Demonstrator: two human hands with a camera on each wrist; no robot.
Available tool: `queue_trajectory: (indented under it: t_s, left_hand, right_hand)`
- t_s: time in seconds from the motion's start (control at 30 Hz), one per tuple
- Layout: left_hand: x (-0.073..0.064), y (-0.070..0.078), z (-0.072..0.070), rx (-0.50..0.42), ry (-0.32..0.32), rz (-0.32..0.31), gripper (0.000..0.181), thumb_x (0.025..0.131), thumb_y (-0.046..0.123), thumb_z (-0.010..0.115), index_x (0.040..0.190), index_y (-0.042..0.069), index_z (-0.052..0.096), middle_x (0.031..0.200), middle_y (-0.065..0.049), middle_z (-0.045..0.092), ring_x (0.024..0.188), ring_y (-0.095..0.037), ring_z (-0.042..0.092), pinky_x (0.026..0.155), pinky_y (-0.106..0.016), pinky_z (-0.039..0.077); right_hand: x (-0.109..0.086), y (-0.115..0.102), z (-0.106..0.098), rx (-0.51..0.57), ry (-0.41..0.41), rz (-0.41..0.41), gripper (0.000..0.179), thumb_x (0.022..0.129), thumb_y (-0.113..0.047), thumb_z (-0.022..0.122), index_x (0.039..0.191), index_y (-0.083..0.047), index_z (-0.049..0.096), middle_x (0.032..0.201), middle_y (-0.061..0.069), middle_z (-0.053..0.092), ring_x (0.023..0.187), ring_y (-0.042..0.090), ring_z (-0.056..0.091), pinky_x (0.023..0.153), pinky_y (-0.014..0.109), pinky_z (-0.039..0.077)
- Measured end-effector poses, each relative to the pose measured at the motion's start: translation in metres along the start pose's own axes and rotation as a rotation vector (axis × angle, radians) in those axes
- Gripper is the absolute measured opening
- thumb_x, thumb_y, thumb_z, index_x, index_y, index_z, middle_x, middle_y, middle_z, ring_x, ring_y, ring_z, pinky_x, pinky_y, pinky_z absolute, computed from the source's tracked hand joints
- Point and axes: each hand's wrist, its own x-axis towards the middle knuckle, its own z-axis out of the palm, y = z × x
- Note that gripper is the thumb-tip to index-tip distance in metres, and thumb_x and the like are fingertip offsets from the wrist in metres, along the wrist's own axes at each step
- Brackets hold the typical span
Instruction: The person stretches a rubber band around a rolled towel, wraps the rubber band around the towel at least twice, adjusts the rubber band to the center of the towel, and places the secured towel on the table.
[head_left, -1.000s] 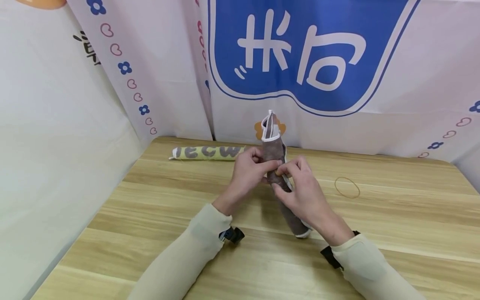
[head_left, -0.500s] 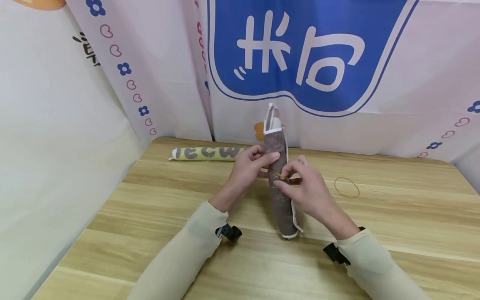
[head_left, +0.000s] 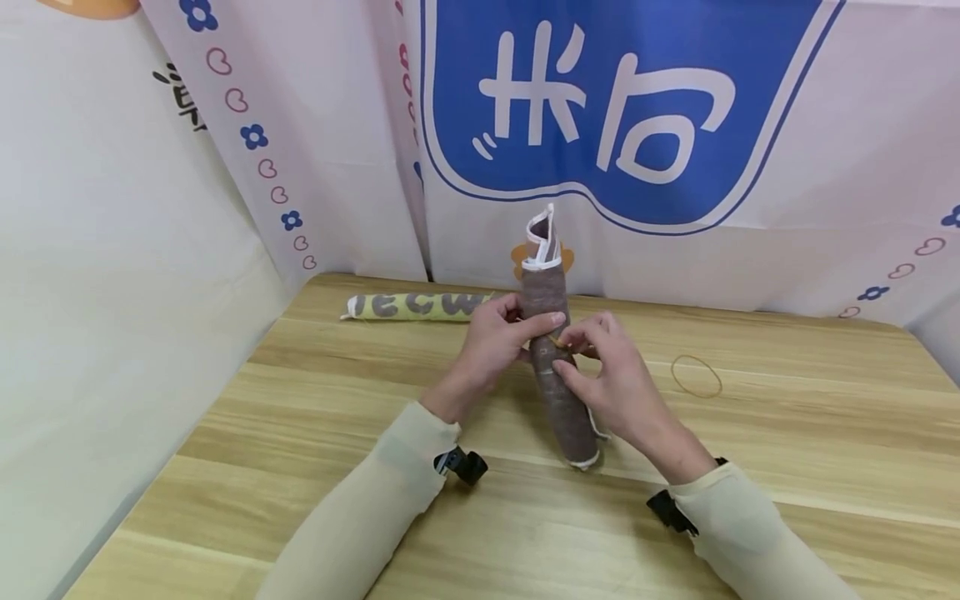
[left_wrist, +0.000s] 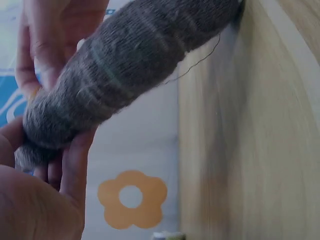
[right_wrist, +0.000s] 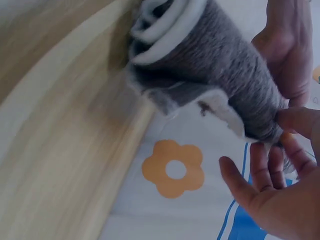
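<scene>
A rolled brown-grey towel (head_left: 564, 400) with white edging tilts over the table, its lower end toward the person. My left hand (head_left: 495, 337) grips the roll around its middle, thumb across the front. On the other side, my right hand (head_left: 611, 375) pinches a thin tan rubber band (head_left: 556, 341) against the roll. The right wrist view shows the spiral end of the grey towel (right_wrist: 172, 30) and a loose flap of its edge. Seen from the left wrist, the towel (left_wrist: 125, 60) is creased, and a loose thread hangs from it.
A second rolled towel (head_left: 412, 307), yellow-green with dark letters, lies at the back left, partly behind the left hand. Another rubber band (head_left: 696, 376) lies to the right on the wooden table (head_left: 787, 433). A printed cloth backdrop (head_left: 360, 167) stands behind the table.
The towel has turned in the hands, so its loose white long edge shows less. Its tilt shifted, and its lower end swung left, then slightly right. Both hands stay around the middle.
</scene>
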Motion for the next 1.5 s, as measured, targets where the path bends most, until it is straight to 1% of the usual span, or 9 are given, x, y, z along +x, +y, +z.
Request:
queue_trajectory:
  t_s: [0.3, 0.6, 0.67, 0.77, 0.97, 1.03, 1.13, 1.33, 1.5]
  left_hand:
    - [-0.011, 0.002, 0.012, 0.175, 0.144, 0.139, 0.028, 0.088, 0.022, 0.088, 0.094, 0.004, 0.068, 0.089, -0.003, 0.067, 0.078, -0.013, 0.062, 0.063, -0.026, 0.053]
    - [-0.009, 0.006, 0.011, 0.235, 0.176, -0.030, 0.031, 0.084, 0.024, 0.090, 0.088, 0.006, 0.066, 0.088, -0.005, 0.069, 0.071, -0.014, 0.064, 0.054, -0.029, 0.056]
    - [-0.008, 0.006, 0.011, 0.232, 0.159, -0.058, 0.031, 0.084, 0.024, 0.090, 0.090, 0.005, 0.066, 0.089, -0.007, 0.070, 0.069, -0.015, 0.066, 0.054, -0.031, 0.058]
    - [-0.005, 0.004, 0.008, 0.192, 0.075, -0.069, 0.032, 0.088, 0.030, 0.086, 0.100, 0.004, 0.071, 0.093, -0.008, 0.071, 0.073, -0.016, 0.066, 0.058, -0.032, 0.060]
    - [0.004, -0.005, -0.005, -0.065, -0.234, -0.099, 0.036, 0.099, 0.023, 0.068, 0.122, -0.005, 0.069, 0.096, -0.006, 0.070, 0.084, -0.016, 0.066, 0.070, -0.033, 0.059]
    - [0.006, -0.007, -0.009, -0.093, -0.273, -0.108, 0.037, 0.099, 0.021, 0.068, 0.124, -0.007, 0.067, 0.100, -0.007, 0.070, 0.088, -0.017, 0.066, 0.073, -0.034, 0.058]
    - [0.006, -0.006, -0.010, -0.049, -0.249, -0.094, 0.038, 0.098, 0.021, 0.073, 0.126, -0.005, 0.067, 0.109, -0.010, 0.072, 0.094, -0.019, 0.067, 0.073, -0.034, 0.059]
    - [-0.002, 0.000, -0.001, 0.056, -0.069, -0.017, 0.037, 0.093, 0.014, 0.081, 0.121, -0.001, 0.063, 0.111, -0.014, 0.069, 0.091, -0.021, 0.068, 0.064, -0.037, 0.062]
    - [-0.007, 0.007, 0.007, 0.151, -0.012, 0.047, 0.036, 0.091, 0.015, 0.084, 0.114, 0.001, 0.060, 0.108, -0.014, 0.069, 0.089, -0.023, 0.070, 0.060, -0.038, 0.062]
  right_hand:
    - [-0.002, -0.009, -0.001, 0.195, -0.010, 0.243, 0.026, 0.093, -0.004, 0.082, 0.109, 0.000, 0.061, 0.116, 0.015, 0.055, 0.109, 0.030, 0.058, 0.097, 0.053, 0.056]
    - [-0.004, -0.005, 0.006, -0.102, 0.006, -0.184, 0.034, 0.081, 0.015, 0.079, 0.087, -0.013, 0.062, 0.096, 0.004, 0.054, 0.094, 0.022, 0.057, 0.081, 0.043, 0.053]
    - [-0.003, -0.004, 0.004, -0.100, -0.010, -0.218, 0.034, 0.080, 0.015, 0.077, 0.087, -0.013, 0.061, 0.095, 0.003, 0.054, 0.092, 0.020, 0.059, 0.079, 0.042, 0.054]
    - [-0.001, -0.003, -0.003, -0.003, -0.035, -0.135, 0.028, 0.084, 0.013, 0.075, 0.089, -0.011, 0.061, 0.096, 0.004, 0.054, 0.092, 0.020, 0.061, 0.082, 0.039, 0.059]
    - [0.002, 0.001, -0.016, 0.234, -0.021, 0.105, 0.013, 0.093, 0.003, 0.075, 0.096, -0.002, 0.064, 0.101, 0.009, 0.057, 0.098, 0.023, 0.065, 0.083, 0.034, 0.060]
    - [0.002, 0.002, -0.018, 0.265, -0.032, 0.135, 0.012, 0.094, 0.000, 0.076, 0.099, 0.000, 0.064, 0.102, 0.010, 0.059, 0.100, 0.024, 0.066, 0.084, 0.034, 0.060]
    - [0.003, 0.002, -0.017, 0.251, -0.046, 0.171, 0.011, 0.096, -0.002, 0.076, 0.101, 0.000, 0.067, 0.104, 0.011, 0.062, 0.101, 0.025, 0.066, 0.087, 0.034, 0.059]
    - [0.003, -0.002, -0.017, 0.237, -0.102, 0.266, 0.024, 0.094, -0.012, 0.082, 0.110, -0.001, 0.068, 0.112, 0.013, 0.064, 0.105, 0.025, 0.065, 0.096, 0.044, 0.055]
    - [0.002, -0.005, -0.017, 0.271, -0.086, 0.335, 0.031, 0.093, -0.017, 0.085, 0.110, -0.002, 0.063, 0.110, 0.011, 0.065, 0.105, 0.025, 0.062, 0.091, 0.036, 0.055]
